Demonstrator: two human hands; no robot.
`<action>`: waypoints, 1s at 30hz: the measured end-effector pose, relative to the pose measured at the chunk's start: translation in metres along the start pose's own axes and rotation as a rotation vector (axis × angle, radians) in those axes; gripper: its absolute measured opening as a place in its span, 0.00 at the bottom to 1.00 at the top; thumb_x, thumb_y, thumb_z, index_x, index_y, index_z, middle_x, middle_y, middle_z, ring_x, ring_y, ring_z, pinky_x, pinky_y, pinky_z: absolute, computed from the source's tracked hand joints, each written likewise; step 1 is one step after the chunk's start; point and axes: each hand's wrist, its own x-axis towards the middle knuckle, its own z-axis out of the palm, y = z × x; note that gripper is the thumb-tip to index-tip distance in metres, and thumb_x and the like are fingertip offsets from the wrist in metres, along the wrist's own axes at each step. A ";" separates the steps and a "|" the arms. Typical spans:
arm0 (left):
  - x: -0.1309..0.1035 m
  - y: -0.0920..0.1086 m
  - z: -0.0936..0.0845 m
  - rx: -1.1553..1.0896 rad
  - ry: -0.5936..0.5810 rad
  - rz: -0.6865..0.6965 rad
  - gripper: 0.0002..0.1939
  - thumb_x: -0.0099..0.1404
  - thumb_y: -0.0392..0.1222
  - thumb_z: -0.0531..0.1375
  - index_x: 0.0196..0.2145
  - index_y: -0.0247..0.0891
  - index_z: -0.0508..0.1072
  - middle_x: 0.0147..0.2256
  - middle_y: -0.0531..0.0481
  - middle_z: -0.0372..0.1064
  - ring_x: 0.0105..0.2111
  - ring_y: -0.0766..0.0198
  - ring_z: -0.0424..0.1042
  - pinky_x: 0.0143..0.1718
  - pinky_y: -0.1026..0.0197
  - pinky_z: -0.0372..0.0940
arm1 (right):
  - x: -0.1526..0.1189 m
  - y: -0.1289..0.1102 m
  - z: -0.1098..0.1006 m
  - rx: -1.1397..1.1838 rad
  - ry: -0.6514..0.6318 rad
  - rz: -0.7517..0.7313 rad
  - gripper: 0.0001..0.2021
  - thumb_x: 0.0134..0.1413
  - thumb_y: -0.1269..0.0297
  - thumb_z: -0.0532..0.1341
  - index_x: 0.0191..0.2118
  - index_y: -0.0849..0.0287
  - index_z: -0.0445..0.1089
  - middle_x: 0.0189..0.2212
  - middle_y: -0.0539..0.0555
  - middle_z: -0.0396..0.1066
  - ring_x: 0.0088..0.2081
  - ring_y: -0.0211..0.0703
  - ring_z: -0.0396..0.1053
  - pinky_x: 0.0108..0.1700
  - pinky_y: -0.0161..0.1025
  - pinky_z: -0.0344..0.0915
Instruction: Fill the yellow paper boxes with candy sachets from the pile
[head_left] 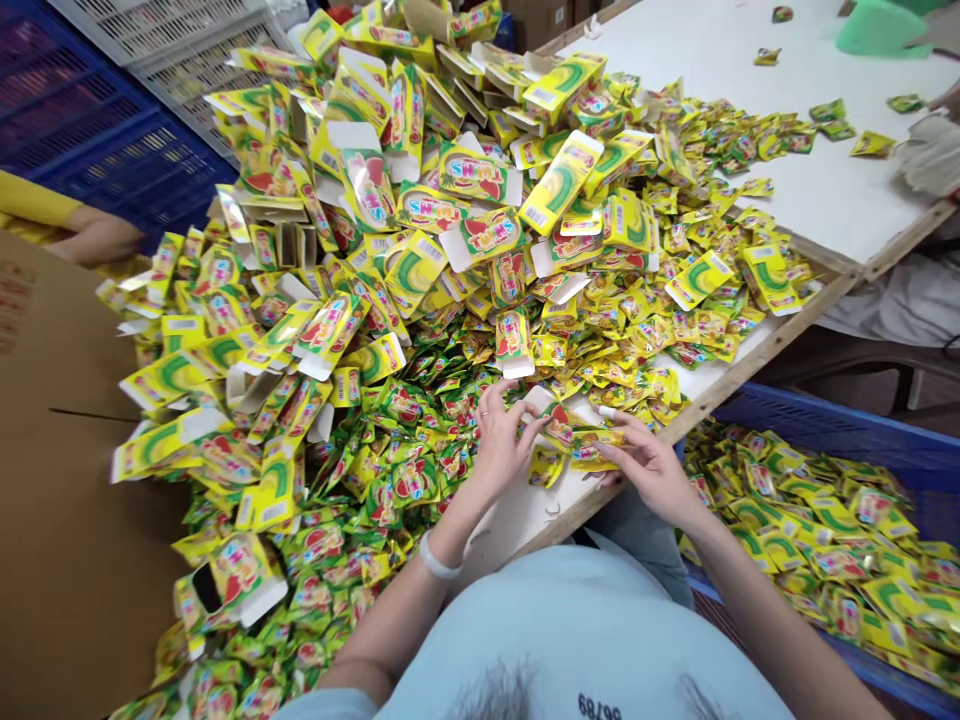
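My left hand [501,440] pinches the flap end of a small printed carton [557,424], its white flap raised beside my fingers. At the carton's other end, my right hand [651,468] has its thumb and fingers closed on a yellow candy sachet [595,450]. Whether part of the sachet is inside the carton, I cannot tell. Just below lies another yellow sachet [547,467] on the white tabletop [517,515]. Green watermelon-print sachets [412,480] are heaped by my left forearm, and yellow sachets [637,345] spread beyond my hands.
A tall heap of printed cartons [420,205], many with open flaps, covers the table ahead. A blue crate [810,415] of filled cartons or sachets stands low at right. A brown cardboard box [75,480] is at left; another person's arm [97,236] shows behind it.
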 end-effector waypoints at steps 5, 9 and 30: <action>-0.016 0.015 -0.022 -0.228 0.135 0.107 0.08 0.69 0.48 0.57 0.40 0.43 0.72 0.68 0.45 0.43 0.68 0.47 0.45 0.65 0.41 0.52 | 0.007 -0.009 0.019 0.097 -0.233 0.093 0.16 0.52 0.52 0.68 0.43 0.55 0.75 0.35 0.52 0.77 0.23 0.38 0.75 0.27 0.38 0.77; -0.031 0.026 -0.016 -0.736 0.219 -0.240 0.36 0.60 0.61 0.63 0.59 0.42 0.62 0.64 0.38 0.55 0.65 0.45 0.56 0.59 0.45 0.62 | 0.000 -0.014 0.045 0.161 -0.347 0.072 0.16 0.53 0.50 0.67 0.39 0.57 0.74 0.29 0.49 0.76 0.20 0.36 0.72 0.24 0.35 0.74; -0.080 0.052 -0.058 -1.269 -0.248 -0.246 0.27 0.49 0.48 0.73 0.40 0.37 0.65 0.25 0.58 0.62 0.25 0.70 0.62 0.27 0.65 0.61 | -0.012 -0.091 0.060 -0.679 -0.492 -0.975 0.14 0.64 0.75 0.56 0.52 0.53 0.68 0.42 0.56 0.75 0.45 0.44 0.74 0.44 0.40 0.72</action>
